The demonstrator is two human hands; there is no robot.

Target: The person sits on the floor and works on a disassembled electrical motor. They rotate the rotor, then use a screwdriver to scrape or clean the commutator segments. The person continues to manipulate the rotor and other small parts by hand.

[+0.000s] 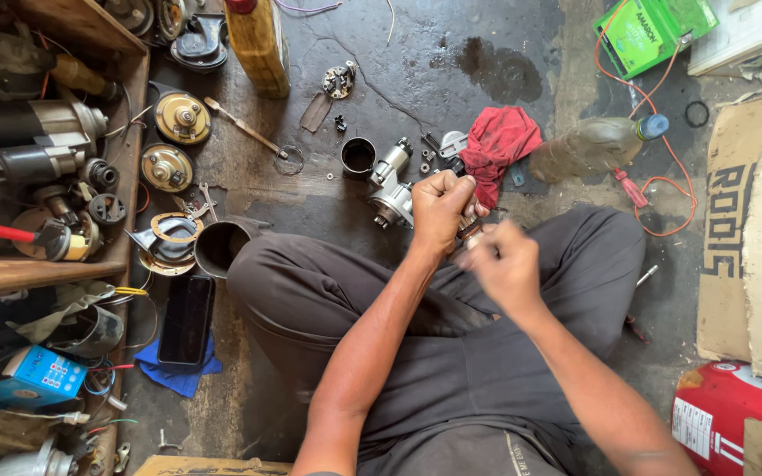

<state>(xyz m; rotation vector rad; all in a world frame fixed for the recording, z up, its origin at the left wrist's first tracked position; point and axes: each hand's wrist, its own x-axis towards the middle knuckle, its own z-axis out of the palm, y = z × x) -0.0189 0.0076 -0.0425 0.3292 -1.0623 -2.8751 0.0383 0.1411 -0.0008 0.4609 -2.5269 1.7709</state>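
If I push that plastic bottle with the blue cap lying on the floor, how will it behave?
The bottle lies on its side, so it would probably roll. It looks like thin clear plastic and partly dented, so it is likely light and would give under a squeeze. An orange wire loops around it and might snag it.

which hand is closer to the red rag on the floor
Left. The left hand is fisted around a small metal part just beside the red rag, almost touching its lower edge. The right hand, blurred, sits lower, nearer the lap, clearly apart from it.
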